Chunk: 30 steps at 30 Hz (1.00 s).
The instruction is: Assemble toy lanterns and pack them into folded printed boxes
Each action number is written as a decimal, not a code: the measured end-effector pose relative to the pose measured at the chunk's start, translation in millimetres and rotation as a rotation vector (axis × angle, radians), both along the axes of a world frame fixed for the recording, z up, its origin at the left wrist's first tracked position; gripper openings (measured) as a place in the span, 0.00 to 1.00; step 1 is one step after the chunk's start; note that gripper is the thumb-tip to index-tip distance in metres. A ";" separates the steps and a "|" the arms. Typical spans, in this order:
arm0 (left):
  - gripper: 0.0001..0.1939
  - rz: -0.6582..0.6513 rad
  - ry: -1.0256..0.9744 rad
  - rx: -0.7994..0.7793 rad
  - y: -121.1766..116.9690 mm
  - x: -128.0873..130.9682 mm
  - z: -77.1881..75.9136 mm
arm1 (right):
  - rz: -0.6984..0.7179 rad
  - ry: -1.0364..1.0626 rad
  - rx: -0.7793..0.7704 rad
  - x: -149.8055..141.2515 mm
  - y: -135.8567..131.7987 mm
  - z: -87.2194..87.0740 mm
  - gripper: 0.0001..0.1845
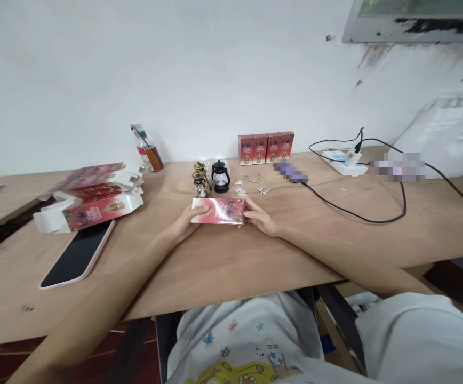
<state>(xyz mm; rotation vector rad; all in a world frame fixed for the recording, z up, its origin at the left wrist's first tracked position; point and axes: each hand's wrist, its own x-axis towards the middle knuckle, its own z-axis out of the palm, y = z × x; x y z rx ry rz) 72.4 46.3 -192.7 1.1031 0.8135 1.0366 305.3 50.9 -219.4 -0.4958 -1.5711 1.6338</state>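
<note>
A red printed cardboard box (224, 211) lies sideways between my two hands, just above the table's middle. My left hand (187, 221) grips its left end, the thumb on the printed face. At the other end, the fingers of my right hand (260, 217) close around the box's edge. Right behind the box stand small lanterns: a black lantern (220, 177) and gold-coloured lanterns (200, 180), with paler ones partly hidden behind them. Small white pieces (262, 190) lie in a little heap to their right.
Flattened red boxes (103, 205) are piled at left, beside a phone (77, 256). Against the wall stand a bottle of brown liquid (150, 152) and a row of red boxes (266, 149). A power strip (344, 162) and black cables (359, 218) occupy the right side.
</note>
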 end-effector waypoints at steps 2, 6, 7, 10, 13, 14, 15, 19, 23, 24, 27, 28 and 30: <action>0.20 0.004 0.004 -0.002 0.3 -0.1 -0.1 | -0.027 -0.008 -0.020 -0.6 0.5 -1.0 0.21; 0.21 -0.005 0.013 0.007 -0.3 0.0 0.3 | -0.044 -0.013 -0.021 -1.2 1.3 -3.2 0.21; 0.22 -0.011 0.018 0.008 -0.7 0.2 0.6 | -0.048 -0.015 -0.020 -1.3 1.2 -3.5 0.21; 0.22 -0.007 0.031 0.004 -1.7 1.3 1.2 | -0.095 -0.043 -0.001 -2.1 -0.9 -2.3 0.20; 0.23 0.030 0.035 0.003 -1.5 2.4 1.5 | -0.178 -0.099 0.056 -3.7 -5.1 2.3 0.21; 0.24 0.043 0.035 0.002 -1.1 2.6 1.5 | -0.205 -0.119 0.077 -4.2 -6.5 4.2 0.21; 0.25 0.058 0.034 -0.002 -0.7 2.6 1.4 | -0.228 -0.138 0.099 -4.3 -7.5 6.2 0.22; 0.30 0.099 0.050 -0.007 0.6 2.0 1.0 | -0.248 -0.188 0.186 -1.4 -7.6 12.3 0.25; 0.33 0.090 0.105 0.016 -0.1 2.2 1.9 | -0.231 -0.197 0.207 4.3 -2.8 13.0 0.26; 0.33 0.088 0.113 0.016 -0.5 2.4 2.1 | -0.228 -0.197 0.204 5.4 -1.4 12.6 0.26; 0.33 0.092 0.120 0.022 -1.4 2.9 2.5 | -0.200 -0.180 0.187 7.8 2.7 10.7 0.26; 0.32 0.093 0.122 0.025 -1.6 2.9 2.3 | -0.185 -0.169 0.177 8.4 4.1 10.0 0.26; 0.32 0.089 0.127 0.028 -1.6 3.0 1.8 | -0.156 -0.141 0.159 9.6 6.9 8.5 0.26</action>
